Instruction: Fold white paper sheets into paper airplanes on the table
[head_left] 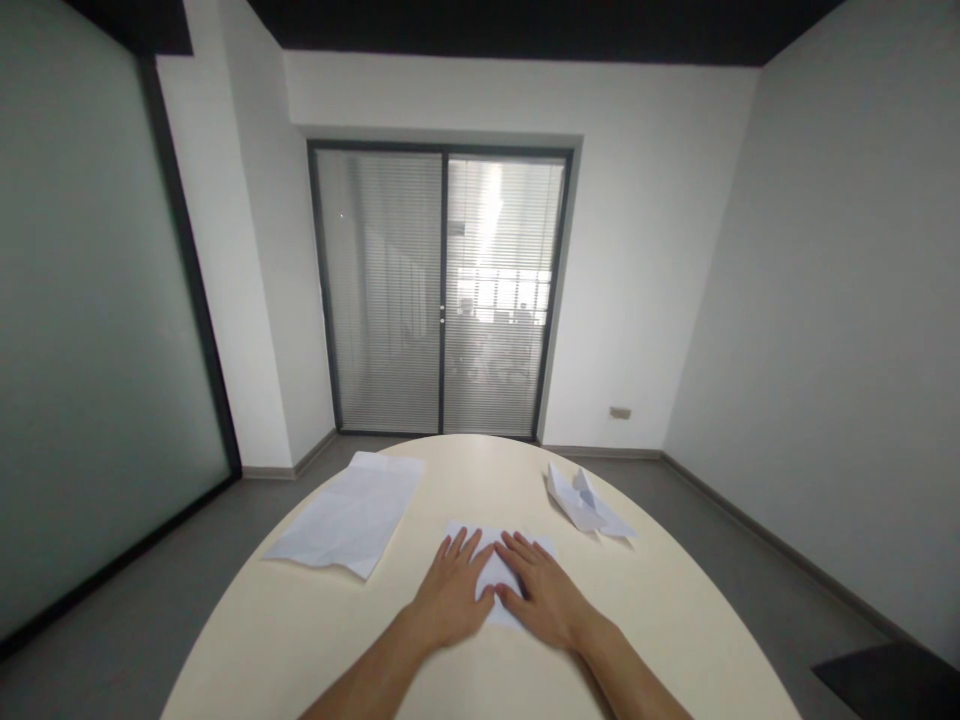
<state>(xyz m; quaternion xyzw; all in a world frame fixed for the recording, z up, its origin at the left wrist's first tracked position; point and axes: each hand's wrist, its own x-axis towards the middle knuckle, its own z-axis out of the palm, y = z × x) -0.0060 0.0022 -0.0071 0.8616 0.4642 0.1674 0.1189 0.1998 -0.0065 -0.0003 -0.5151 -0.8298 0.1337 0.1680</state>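
Shows, on the table [300, 640], a sheet of paper [495, 575], flat, long axis too covered to tell, directly beneath the left hand [450, 592] and right hand [541, 590], spread flat, nearly touching, equally near, gripping nothing.

There are two bare hands [454, 590] [544, 595], one rounded cream surface [472, 480], one folded white boat-like paper [576, 505], one large white paper sheet [352, 515], apparently one half-covered white paper piece [495, 572].
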